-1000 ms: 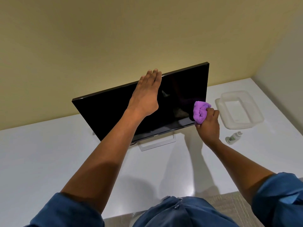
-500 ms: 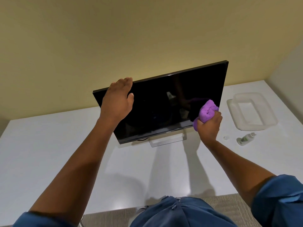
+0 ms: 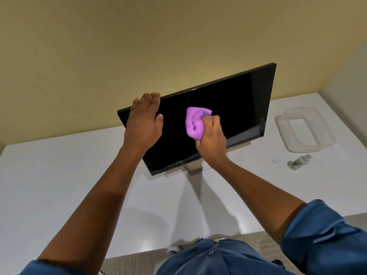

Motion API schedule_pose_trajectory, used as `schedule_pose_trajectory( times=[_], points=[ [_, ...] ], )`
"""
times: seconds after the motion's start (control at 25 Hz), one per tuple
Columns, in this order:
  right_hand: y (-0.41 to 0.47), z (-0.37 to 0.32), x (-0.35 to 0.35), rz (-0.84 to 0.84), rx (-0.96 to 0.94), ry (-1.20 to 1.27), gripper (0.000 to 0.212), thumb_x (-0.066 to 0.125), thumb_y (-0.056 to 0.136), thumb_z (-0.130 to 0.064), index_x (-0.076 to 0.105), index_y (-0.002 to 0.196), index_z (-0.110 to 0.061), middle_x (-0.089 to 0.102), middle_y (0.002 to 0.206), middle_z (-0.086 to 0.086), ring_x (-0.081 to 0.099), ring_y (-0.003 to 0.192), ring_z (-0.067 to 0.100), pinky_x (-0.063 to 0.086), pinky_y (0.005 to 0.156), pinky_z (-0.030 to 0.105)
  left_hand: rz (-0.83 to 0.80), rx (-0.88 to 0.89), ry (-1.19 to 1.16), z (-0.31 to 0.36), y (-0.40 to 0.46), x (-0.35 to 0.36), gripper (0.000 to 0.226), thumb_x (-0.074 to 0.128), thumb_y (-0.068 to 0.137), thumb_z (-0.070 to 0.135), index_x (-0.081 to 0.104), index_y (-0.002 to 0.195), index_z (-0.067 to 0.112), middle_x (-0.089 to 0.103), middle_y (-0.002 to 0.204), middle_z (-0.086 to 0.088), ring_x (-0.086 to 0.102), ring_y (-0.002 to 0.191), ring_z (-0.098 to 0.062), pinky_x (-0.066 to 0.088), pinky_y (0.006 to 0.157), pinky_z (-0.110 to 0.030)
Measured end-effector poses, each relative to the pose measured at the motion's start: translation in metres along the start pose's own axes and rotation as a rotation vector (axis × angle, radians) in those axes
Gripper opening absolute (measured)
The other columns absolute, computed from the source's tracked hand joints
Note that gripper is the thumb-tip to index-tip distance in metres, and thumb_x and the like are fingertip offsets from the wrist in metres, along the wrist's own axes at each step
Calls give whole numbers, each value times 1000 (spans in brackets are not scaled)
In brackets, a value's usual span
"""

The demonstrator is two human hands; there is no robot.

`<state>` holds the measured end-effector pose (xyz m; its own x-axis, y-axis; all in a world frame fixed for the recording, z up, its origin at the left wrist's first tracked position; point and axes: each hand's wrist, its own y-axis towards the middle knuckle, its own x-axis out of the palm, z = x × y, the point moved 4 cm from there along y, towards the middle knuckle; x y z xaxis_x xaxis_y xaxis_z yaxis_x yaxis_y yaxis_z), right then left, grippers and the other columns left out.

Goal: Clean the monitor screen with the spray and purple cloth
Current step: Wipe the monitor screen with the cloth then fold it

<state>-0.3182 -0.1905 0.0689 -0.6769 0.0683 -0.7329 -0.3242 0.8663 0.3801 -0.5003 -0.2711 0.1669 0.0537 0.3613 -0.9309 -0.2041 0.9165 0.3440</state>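
A black monitor (image 3: 238, 108) stands tilted on the white table (image 3: 59, 175), its screen dark. My left hand (image 3: 144, 124) lies over the monitor's top left corner, fingers over the upper edge and thumb on the screen side. My right hand (image 3: 211, 137) is closed on a bunched purple cloth (image 3: 195, 123) and presses it against the middle of the screen. The small spray bottle (image 3: 299, 161) lies on its side on the table to the right of the monitor, with its clear cap (image 3: 275, 161) beside it.
A clear plastic tray (image 3: 317, 145) sits at the back right of the table, just behind the spray bottle. The yellow wall rises close behind the monitor and a pale wall closes the right side. Grey carpet shows below the table's front edge.
My left hand slid along the top edge from the middle to the left corner. My right hand carried the cloth from the screen's lower right to its middle. The view shifted left.
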Motion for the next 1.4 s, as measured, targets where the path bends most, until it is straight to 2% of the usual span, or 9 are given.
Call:
schedule_pose_trajectory(
  times=[0.12,0.2,0.4,0.64,0.92,1.04,1.16,1.28,1.4],
  points=[
    [-26,8,15,-147,-407,-158,39,77,77,-14,62,113,-11,57,103,11,56,79,20,42,52,22,26,-6,-29,2,-1,2,55,47,92,18,37,145,5,44,148,-14,30,144,-32,15,121,-48],
    [-41,26,26,-307,-517,-241,46,82,75,-17,62,116,-15,59,109,11,60,91,26,53,56,28,52,-21,-71,3,-1,2,55,46,89,15,40,143,6,46,147,-13,29,144,-33,13,121,-49],
    [-54,67,31,-501,-446,-360,53,89,67,-25,64,114,-19,60,114,8,61,95,28,57,59,34,80,-33,-128,-1,0,4,60,42,82,9,42,142,6,44,149,-12,22,147,-34,8,121,-50],
    [-56,114,13,-602,-289,-422,51,82,78,-25,62,124,-16,59,121,10,60,103,30,58,71,36,95,-27,-168,-5,4,4,65,38,77,5,43,142,7,44,149,-12,18,148,-34,5,122,-48],
    [-32,188,-53,-437,64,-466,34,63,88,-13,60,122,-16,56,111,13,58,94,39,51,68,40,80,-24,-161,-6,4,5,66,37,76,5,42,142,9,44,149,-10,17,149,-32,5,122,-47],
    [-15,202,-80,-295,221,-416,27,59,85,-6,56,111,-9,53,99,16,59,82,42,51,62,42,79,-10,-147,-7,4,7,67,37,75,6,41,142,9,45,148,-9,18,149,-33,7,121,-48],
    [-14,202,-85,-238,386,-291,37,67,76,-3,50,109,-6,54,101,17,59,80,42,48,64,41,96,-10,-112,-4,4,9,66,36,73,4,42,139,10,48,144,-8,23,147,-31,9,121,-47],
    [-17,175,-70,-276,364,-177,26,62,71,-9,59,96,-18,56,94,5,62,74,30,49,62,32,131,-52,-93,-1,4,10,64,38,73,-1,45,136,11,51,140,-6,27,146,-28,12,121,-45],
    [-23,135,-53,-296,197,-43,21,57,68,-10,66,72,-28,52,74,-5,60,43,9,51,41,19,142,-50,-87,-1,3,9,63,40,75,-3,47,136,10,52,141,-6,29,145,-28,14,122,-43]
  ],
)
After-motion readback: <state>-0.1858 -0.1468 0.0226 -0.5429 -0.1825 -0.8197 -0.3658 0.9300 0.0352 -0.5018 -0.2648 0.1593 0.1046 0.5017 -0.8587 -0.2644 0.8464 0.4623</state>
